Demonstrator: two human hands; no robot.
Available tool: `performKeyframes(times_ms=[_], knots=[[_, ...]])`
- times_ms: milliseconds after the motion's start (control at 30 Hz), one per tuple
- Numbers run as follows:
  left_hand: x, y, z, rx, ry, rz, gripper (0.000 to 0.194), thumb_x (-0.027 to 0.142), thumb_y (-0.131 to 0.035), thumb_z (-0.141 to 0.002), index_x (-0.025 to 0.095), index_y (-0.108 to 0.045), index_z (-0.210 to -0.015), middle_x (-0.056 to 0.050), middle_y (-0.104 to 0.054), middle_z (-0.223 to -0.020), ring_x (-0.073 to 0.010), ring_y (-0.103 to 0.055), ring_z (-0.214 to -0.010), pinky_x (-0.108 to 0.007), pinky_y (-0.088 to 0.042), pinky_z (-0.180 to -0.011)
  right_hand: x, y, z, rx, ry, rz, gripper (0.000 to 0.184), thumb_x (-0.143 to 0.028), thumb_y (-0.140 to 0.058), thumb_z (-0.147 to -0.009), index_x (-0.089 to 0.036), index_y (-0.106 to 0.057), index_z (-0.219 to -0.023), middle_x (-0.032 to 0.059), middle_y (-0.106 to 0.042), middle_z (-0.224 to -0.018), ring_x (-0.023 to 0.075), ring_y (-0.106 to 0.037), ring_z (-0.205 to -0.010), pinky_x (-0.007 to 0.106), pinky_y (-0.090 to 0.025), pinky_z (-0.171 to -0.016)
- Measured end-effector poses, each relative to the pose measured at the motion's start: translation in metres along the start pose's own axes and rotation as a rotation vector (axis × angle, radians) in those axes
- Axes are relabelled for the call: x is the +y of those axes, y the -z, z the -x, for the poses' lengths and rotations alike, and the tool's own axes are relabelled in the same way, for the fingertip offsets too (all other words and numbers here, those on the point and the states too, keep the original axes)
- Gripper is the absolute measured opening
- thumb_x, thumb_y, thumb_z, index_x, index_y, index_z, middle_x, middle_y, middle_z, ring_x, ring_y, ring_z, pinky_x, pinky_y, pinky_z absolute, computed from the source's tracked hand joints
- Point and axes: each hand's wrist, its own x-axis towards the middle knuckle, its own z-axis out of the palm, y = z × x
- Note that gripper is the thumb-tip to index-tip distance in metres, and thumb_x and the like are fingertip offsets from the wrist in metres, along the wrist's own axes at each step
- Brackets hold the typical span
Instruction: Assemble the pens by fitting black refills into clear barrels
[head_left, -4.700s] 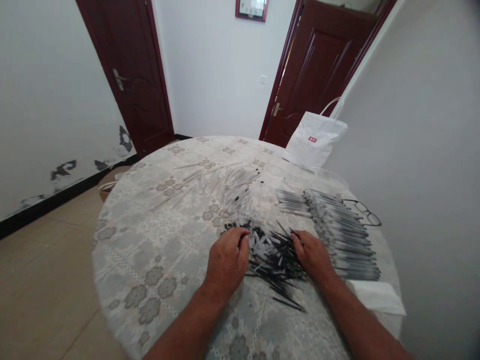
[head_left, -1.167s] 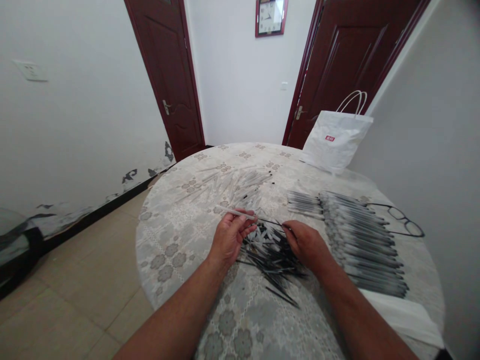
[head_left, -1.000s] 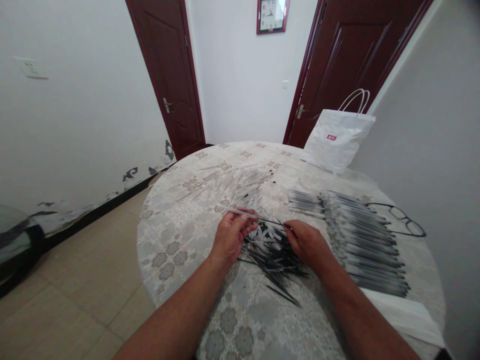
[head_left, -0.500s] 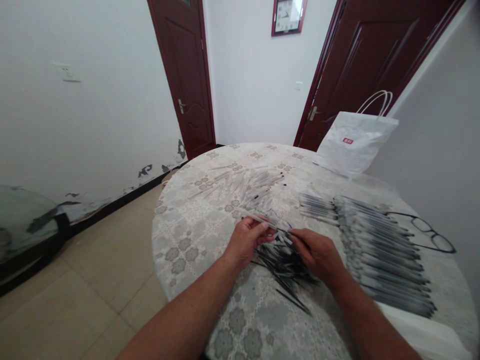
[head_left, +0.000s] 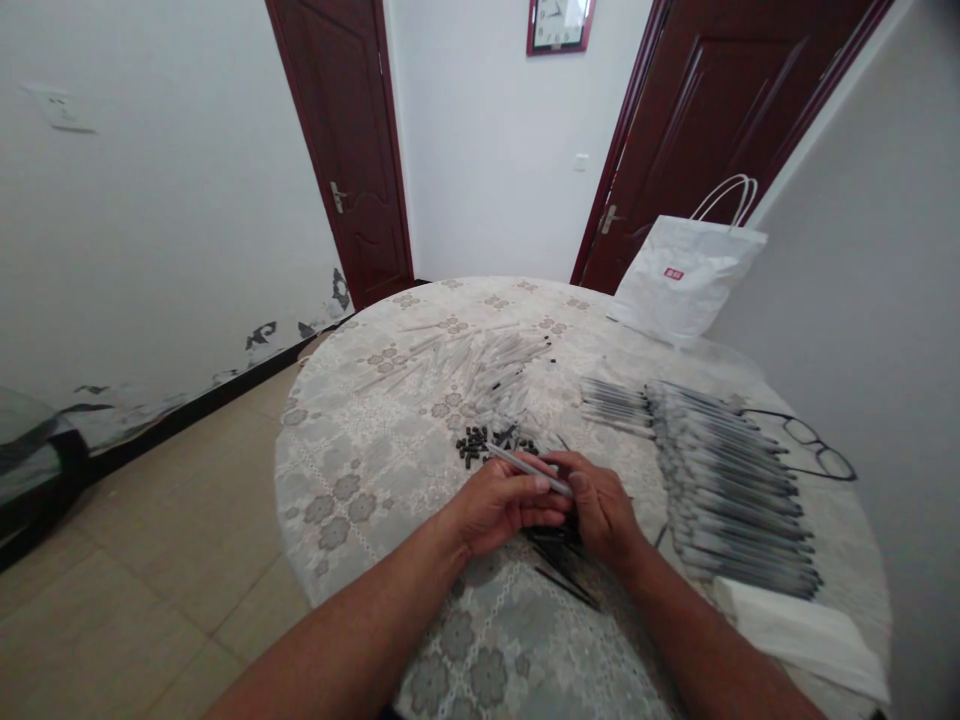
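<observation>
My left hand [head_left: 491, 505] is closed around a translucent pen barrel [head_left: 517, 461], which slants down to the right. My right hand [head_left: 606, 510] is closed at the barrel's lower right end, thumb on top. Its fingertips are partly hidden behind the thumb. Beneath both hands lies a heap of thin black refills [head_left: 559, 570], mostly covered by them. Small black end plugs [head_left: 472, 445] are scattered just beyond my left hand. Farther back is a loose pile of clear pen barrels [head_left: 487, 360].
Rows of assembled-looking pens [head_left: 742, 490] lie at the right, a smaller bundle [head_left: 616, 403] beside them. Glasses [head_left: 817, 455], a folded white cloth or paper [head_left: 810, 635] and a white paper bag [head_left: 690, 280] also rest on the round table with a patterned tablecloth [head_left: 337, 500].
My hands have come closer together, and the dark refill that showed between them is out of sight. The black plugs behind my left hand now show. The view has shifted slightly.
</observation>
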Motion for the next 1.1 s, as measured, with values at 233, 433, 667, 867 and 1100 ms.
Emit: performKeyframes(times_ms=[233,433,667,867,1100], knots=[[0.006,-0.002,0.0,-0.004,0.021,0.139,0.014,0.021,-0.07,-0.084,0.013,-0.067,-0.096,-0.01,-0.075,-0.088,-0.0217,-0.074,-0.075,-0.034,-0.062,-0.068,0.007,0.001,-0.001,0.126,-0.166,-0.193,0.059,-0.055,-0.021,-0.101,-0.019,-0.065,-0.118,0.0038,-0.067,-0.079,0.0163,-0.06,-0.062,0.027,-0.048,-0.058],[0.031,0.006,-0.003,0.256,-0.205,0.312,0.012,0.018,-0.058,-0.091,0.011,-0.068,-0.087,-0.009,-0.075,-0.081,-0.0192,-0.073,-0.072,-0.032,-0.061,-0.068,0.031,0.027,-0.012,0.38,-0.224,0.28,0.027,-0.037,-0.052,-0.095,-0.019,-0.069,-0.108,0.0074,-0.07,-0.097,0.0206,-0.064,-0.086,0.032,-0.049,-0.08],[0.041,0.014,-0.005,0.379,-0.351,0.333,0.011,0.015,-0.06,-0.087,0.01,-0.068,-0.083,-0.009,-0.075,-0.082,-0.0203,-0.074,-0.078,-0.031,-0.061,-0.069,0.049,0.029,-0.012,0.075,-0.027,0.5,0.019,-0.021,-0.051,-0.093,-0.019,-0.069,-0.101,0.0094,-0.068,-0.094,0.0226,-0.062,-0.091,0.036,-0.048,-0.086],[0.05,0.02,-0.005,0.473,-0.452,0.355,0.006,0.015,-0.062,-0.082,0.011,-0.066,-0.08,-0.008,-0.073,-0.078,-0.0196,-0.072,-0.075,-0.031,-0.06,-0.067,0.042,0.016,-0.016,-0.058,0.004,0.563,0.019,-0.021,-0.051,-0.096,-0.018,-0.069,-0.103,0.0099,-0.066,-0.097,0.0229,-0.058,-0.096,0.035,-0.046,-0.09],[0.051,0.023,-0.007,0.543,-0.529,0.324,0.008,0.017,-0.066,-0.078,0.013,-0.062,-0.083,-0.008,-0.073,-0.079,-0.0211,-0.073,-0.075,-0.031,-0.059,-0.066,0.031,0.004,-0.042,-0.253,-0.073,0.679,0.021,-0.023,-0.052,-0.097,-0.02,-0.072,-0.103,0.0077,-0.066,-0.095,0.0194,-0.059,-0.095,0.028,-0.043,-0.088]])
